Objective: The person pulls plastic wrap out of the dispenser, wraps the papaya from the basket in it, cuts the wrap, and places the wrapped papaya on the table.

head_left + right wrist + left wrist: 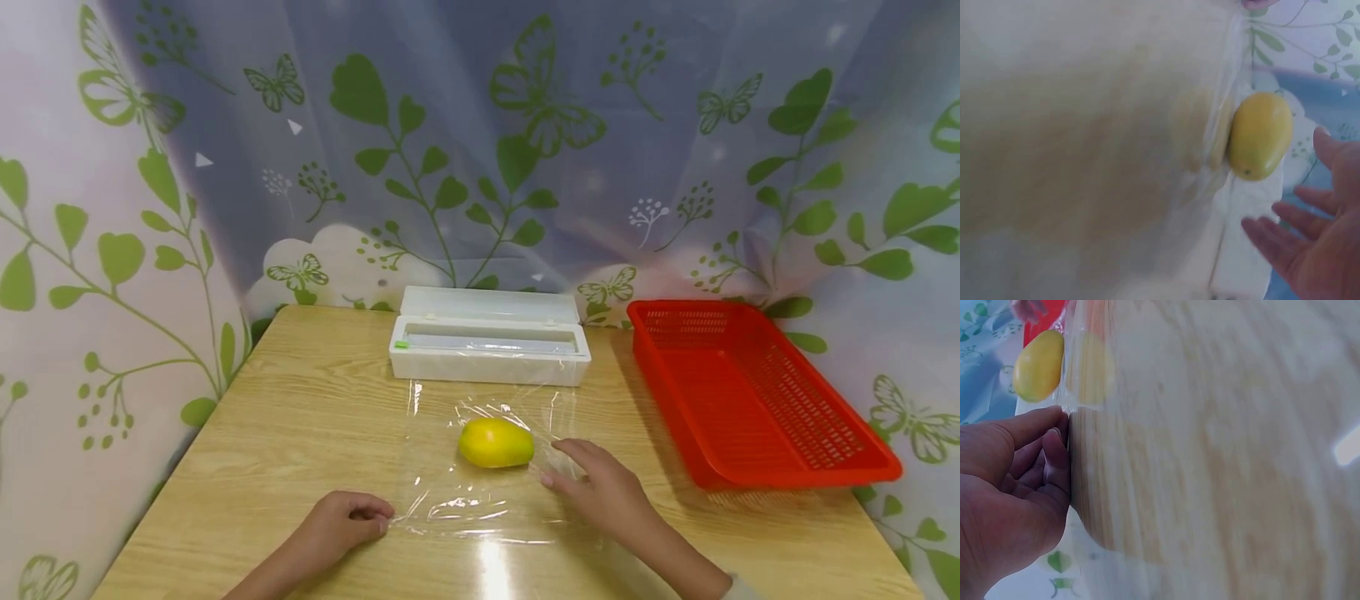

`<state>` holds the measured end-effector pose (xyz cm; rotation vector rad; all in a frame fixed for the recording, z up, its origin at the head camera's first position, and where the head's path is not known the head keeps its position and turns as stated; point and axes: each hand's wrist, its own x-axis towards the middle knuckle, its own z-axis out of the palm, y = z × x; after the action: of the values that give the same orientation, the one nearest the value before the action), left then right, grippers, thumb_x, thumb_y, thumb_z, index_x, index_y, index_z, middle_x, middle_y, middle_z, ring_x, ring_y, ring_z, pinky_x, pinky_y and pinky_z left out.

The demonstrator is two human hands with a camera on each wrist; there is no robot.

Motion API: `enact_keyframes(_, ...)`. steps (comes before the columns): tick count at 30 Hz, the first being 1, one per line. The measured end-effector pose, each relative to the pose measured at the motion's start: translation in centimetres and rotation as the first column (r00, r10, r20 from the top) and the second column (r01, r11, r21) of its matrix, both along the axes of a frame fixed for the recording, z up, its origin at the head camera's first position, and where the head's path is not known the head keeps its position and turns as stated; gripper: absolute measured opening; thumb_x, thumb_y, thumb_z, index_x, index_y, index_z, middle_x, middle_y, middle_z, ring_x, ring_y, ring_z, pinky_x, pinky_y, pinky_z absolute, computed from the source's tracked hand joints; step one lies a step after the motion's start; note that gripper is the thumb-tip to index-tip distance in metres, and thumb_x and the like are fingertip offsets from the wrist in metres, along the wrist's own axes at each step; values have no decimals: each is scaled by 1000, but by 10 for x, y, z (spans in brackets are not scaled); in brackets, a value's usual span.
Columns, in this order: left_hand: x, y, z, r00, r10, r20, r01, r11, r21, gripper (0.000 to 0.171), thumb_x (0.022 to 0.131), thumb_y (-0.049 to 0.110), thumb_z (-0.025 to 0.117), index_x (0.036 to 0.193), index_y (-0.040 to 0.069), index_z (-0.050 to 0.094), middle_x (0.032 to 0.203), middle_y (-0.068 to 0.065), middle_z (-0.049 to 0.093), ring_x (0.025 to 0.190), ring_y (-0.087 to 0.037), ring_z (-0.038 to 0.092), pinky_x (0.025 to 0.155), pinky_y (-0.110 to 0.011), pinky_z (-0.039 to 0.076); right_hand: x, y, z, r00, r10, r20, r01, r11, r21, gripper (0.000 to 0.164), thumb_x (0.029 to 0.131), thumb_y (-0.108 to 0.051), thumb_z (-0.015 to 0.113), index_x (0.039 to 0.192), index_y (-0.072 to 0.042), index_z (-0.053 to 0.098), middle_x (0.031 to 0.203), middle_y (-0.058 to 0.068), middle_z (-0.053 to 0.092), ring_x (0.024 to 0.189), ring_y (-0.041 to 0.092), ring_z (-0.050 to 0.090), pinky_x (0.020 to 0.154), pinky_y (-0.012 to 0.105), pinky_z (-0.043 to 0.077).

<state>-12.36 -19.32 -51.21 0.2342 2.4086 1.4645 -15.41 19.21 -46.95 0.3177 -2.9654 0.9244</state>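
Observation:
A yellow mango [495, 442] with a greenish end lies on a sheet of clear cling film [465, 504] spread over the table. My left hand [341, 527] is at the film's near left corner, pinching its edge between thumb and fingers; the left wrist view shows the fingertips [1055, 414] low against the tabletop. To the right of the mango, my right hand [603, 492] hovers over the film's right side with fingers spread, holding nothing. In the right wrist view the mango [1261, 134] sits apart from those fingers.
Behind the mango stands a white cling film box [487, 367] with its lid raised and a green slider [402, 344] at its left; the film runs out from it. A red plastic basket [750, 417] stands at the right. Patterned curtains [465, 125] surround the wooden table [300, 400].

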Motion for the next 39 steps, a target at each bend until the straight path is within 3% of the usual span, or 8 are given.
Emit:
enact_keyframes(6,0,-1,3,1000,-7,4,7,1000,4,21,91,18,75,108,5,76,97,-1,72,88,-13,62,73,-20,51,22,33,-11,994,97,49,-94,994,-58,46,86,-39,78,126,-18,69,132,3,64,84,7,64,73,24,55)
enact_keyframes(12,1,-3,4,1000,-2,-2,2,1000,-22,21,90,19,75,107,7,76,98,0,74,90,-13,63,75,-19,52,37,50,-22,979,194,-54,-193,981,36,29,86,-38,78,112,-25,73,117,-8,67,107,15,63,89,34,55)
enact_keyframes(15,1,-3,4,1000,-2,-8,1,1000,-23,21,90,20,75,107,7,76,97,0,74,88,-11,63,75,-19,52,41,56,-26,966,250,-73,-243,966,89,20,87,-35,78,104,-29,72,109,-14,66,101,12,62,88,34,55)
enact_keyframes(19,2,-4,2,1000,4,-7,-5,1000,-28,20,90,21,75,106,8,76,97,1,73,87,-9,63,74,-19,51,44,63,-33,919,358,-164,-328,927,184,16,85,-28,80,97,-30,71,102,-19,63,94,5,58,75,25,54)
enact_keyframes(22,1,-4,1,1000,11,-6,-11,999,-30,20,91,21,75,106,8,76,97,1,73,86,-8,62,74,-20,51,43,64,-39,859,418,-295,-356,902,244,19,82,-18,83,93,-29,70,99,-18,62,91,4,58,68,21,52)
enact_keyframes(27,1,-5,0,1000,11,-4,-11,1000,-25,21,91,20,75,106,7,76,96,-1,73,84,-7,61,72,-20,51,43,61,-41,812,412,-414,-323,907,270,26,77,-11,85,87,-29,69,93,-19,60,87,3,58,66,18,48)
enact_keyframes(35,3,-1,3,1000,13,18,-13,1000,28,28,90,18,75,114,3,72,97,-3,71,84,-9,61,72,-20,52,46,60,-37,847,348,-403,-317,938,143,28,80,-9,83,89,-30,67,91,-22,60,84,-2,56,74,11,45)
enact_keyframes(39,4,1,8,999,42,-9,-41,997,58,29,91,15,74,117,3,70,97,-5,70,83,-10,62,73,-21,53,42,61,-32,816,341,-466,-364,930,43,31,77,-3,83,91,-25,67,91,-16,63,82,0,57,74,8,44)
